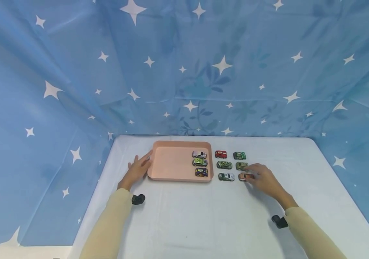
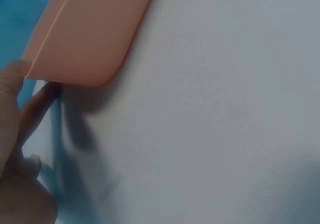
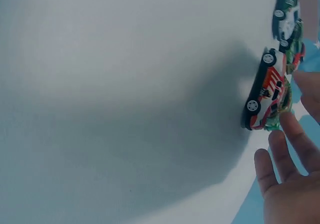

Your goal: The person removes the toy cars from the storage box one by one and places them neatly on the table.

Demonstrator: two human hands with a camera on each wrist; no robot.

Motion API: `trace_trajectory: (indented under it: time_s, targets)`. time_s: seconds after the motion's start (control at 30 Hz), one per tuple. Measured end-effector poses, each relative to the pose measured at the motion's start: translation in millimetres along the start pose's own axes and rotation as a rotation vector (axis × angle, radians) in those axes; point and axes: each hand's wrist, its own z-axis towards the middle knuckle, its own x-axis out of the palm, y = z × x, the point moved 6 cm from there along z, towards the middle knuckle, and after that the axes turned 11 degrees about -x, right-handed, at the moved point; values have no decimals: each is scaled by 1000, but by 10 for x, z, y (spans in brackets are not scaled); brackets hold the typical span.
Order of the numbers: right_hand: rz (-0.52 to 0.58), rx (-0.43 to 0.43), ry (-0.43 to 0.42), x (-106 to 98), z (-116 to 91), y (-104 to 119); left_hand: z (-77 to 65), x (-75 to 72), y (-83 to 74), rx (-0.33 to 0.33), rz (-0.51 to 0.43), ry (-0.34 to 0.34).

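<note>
The left hand (image 1: 135, 171), fingers extended, touches the pink tray (image 1: 171, 163) at its left wall, apparently steadying it. The right hand (image 1: 265, 180), thumb and fingers parted, reaches over the orange toy car (image 1: 243, 177), beside the olive toy car (image 1: 240, 166); their spacing presumably gives fingers room. Three toy cars (image 1: 199, 162) line the tray's right side, inside.

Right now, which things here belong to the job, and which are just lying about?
Job:
Pink rectangular tray, touched by left fingers
Three multicoloured toy cars inside it
Orange toy car near right fingers
Five more multicoloured toy cars

Just there:
Blue star-patterned cloth backdrop
White-covered table
Black wrist devices
</note>
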Motion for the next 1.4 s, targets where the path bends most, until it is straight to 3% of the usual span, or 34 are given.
trace_trajectory:
  time_s: [0.2,0.53,0.67,0.9,1.27,1.4]
  targets:
    - [29,49,-64,-85,9,8,35,-14,24,11,-2,-15]
    - [85,63,-94,-130,97,55,-101,-17,-100,-17,31,5]
    - [98,51,-110,-149,171,101,-146,-28,-111,1,5,8]
    - [111,42,-111,-168,349,126,-46,8,-39,21,-4,-18]
    - [154,-25,-110,-114,715,352,-139,-21,-100,19,2,-6]
    - [154,-44,-112,-88,888,441,-153,-23,-133,-11,36,11]
